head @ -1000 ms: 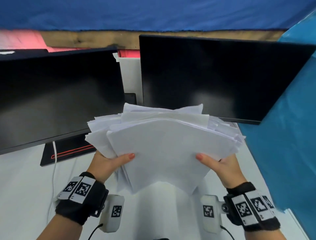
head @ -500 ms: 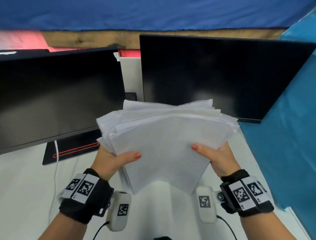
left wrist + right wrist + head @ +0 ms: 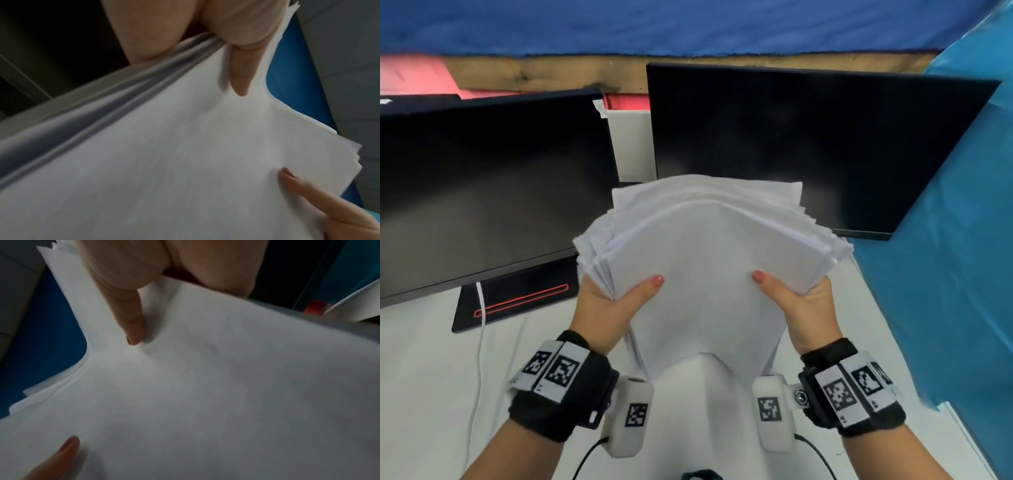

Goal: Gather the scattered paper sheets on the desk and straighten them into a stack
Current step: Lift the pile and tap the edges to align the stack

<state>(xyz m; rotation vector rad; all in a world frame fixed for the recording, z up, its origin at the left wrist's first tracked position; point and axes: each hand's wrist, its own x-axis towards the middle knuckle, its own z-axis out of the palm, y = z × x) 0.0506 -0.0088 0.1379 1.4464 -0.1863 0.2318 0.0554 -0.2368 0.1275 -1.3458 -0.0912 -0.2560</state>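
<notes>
White desk (image 3: 421, 394) below, two dark monitors behind: left monitor (image 3: 489, 192), right monitor (image 3: 808, 147), blue sheeting (image 3: 945, 274) off to the right. Held above the desk between both grips: one bundle of paper sheets (image 3: 705, 274), too many and too close to count. Tilted up, near face toward the head camera, long axis running away from the grips toward the monitors, far edges fanned and uneven, lower corner hanging down between the wrists. Left hand (image 3: 606, 308) clamped on the left edge, thumb on the near face, fingers hidden behind. Right hand (image 3: 804, 308) clamped on the right edge likewise, thumb on top. Seen blurred from the left wrist: thumb (image 3: 242, 68) pressed flat on paper, sheet edges stepped beside it. One white cable (image 3: 479, 308) beneath the left monitor.
</notes>
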